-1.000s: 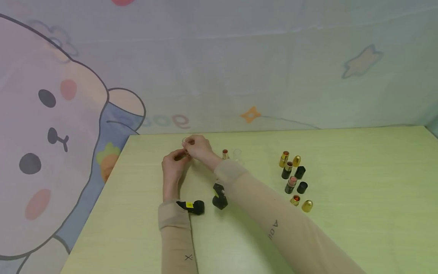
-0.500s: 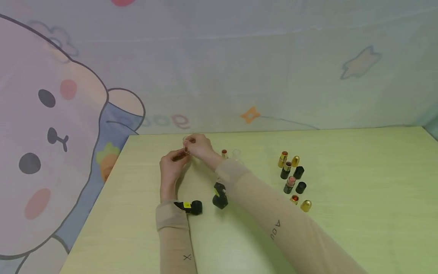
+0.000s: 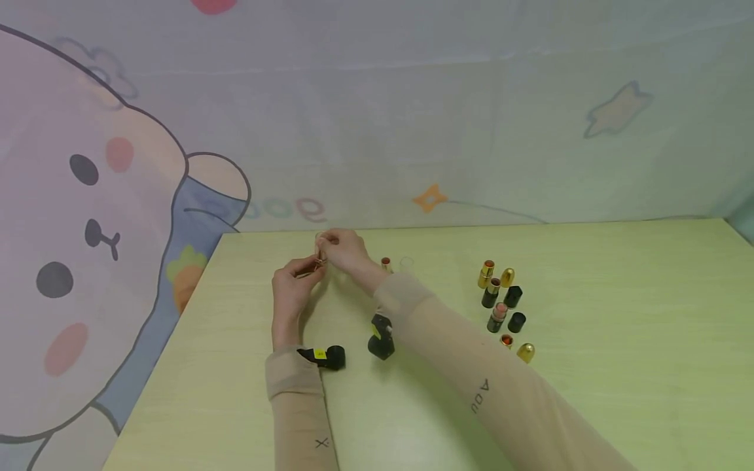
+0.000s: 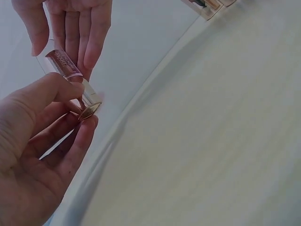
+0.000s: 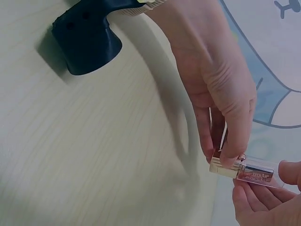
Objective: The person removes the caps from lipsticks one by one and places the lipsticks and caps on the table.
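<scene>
Both hands are at the far left of the table on one lipstick with a clear cap. My left hand [image 3: 290, 288] pinches its gold base [image 4: 90, 111] between thumb and fingers. My right hand [image 3: 346, 252] grips the clear cap [image 5: 258, 174] at its far end, with thumb on one side and fingers on the other. Inside the cap a reddish stretch with printed lettering shows in both wrist views. The cap is in line with the base and sits around the upper part of the lipstick.
Uncapped lipsticks stand at the right, among them a gold one [image 3: 485, 274] and a pink one [image 3: 497, 317]. Gold caps [image 3: 508, 277] and black caps [image 3: 516, 322] stand beside them. Another lipstick [image 3: 385, 264] and a clear cap [image 3: 406, 263] are partly behind the right sleeve.
My left hand has shifted slightly left, and my right hand is slightly higher. More of the lipstick shows between them. The standing lipsticks keep their arrangement.
</scene>
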The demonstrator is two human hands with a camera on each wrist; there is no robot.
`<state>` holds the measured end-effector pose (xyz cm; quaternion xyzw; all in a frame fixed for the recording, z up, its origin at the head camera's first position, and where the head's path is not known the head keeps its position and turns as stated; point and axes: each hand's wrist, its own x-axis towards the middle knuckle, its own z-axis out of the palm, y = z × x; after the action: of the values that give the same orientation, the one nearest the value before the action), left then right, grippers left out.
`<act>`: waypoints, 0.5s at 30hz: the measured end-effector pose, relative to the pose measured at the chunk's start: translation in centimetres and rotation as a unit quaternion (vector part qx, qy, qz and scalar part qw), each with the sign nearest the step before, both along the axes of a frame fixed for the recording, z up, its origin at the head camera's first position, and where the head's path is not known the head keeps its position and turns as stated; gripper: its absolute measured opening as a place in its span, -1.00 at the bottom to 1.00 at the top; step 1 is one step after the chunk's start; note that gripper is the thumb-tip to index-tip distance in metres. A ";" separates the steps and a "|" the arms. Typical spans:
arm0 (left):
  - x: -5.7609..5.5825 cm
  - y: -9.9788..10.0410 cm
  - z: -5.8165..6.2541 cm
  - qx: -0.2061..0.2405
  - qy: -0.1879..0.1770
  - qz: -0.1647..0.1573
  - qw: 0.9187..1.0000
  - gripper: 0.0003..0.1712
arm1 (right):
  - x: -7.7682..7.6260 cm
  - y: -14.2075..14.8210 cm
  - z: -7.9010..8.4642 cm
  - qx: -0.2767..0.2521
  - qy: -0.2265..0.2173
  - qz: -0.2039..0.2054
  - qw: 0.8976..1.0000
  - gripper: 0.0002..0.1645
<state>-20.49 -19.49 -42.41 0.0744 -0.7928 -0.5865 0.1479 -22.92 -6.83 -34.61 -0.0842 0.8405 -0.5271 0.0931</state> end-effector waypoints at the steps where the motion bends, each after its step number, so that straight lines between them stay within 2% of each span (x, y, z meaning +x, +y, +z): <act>1: 0.0 0.0 0.0 0.006 0.001 -0.002 1.000 -0.68 | 0.0 0.1 0.0 -0.001 0.001 0.000 1.000 -0.69; 10: 0.1 0.5 0.6 0.005 -0.001 -0.003 1.000 -0.70 | -0.1 0.6 0.5 -0.008 -0.004 -0.007 1.000 -0.65; 15: 0.4 0.4 1.2 0.026 0.011 -0.012 1.000 -0.70 | -0.1 0.7 1.2 -0.016 -0.011 -0.001 1.000 -0.66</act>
<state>-20.11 -19.05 -41.22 0.0627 -0.7765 -0.6094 0.1474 -23.02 -6.11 -33.45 -0.0792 0.8310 -0.5414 0.1002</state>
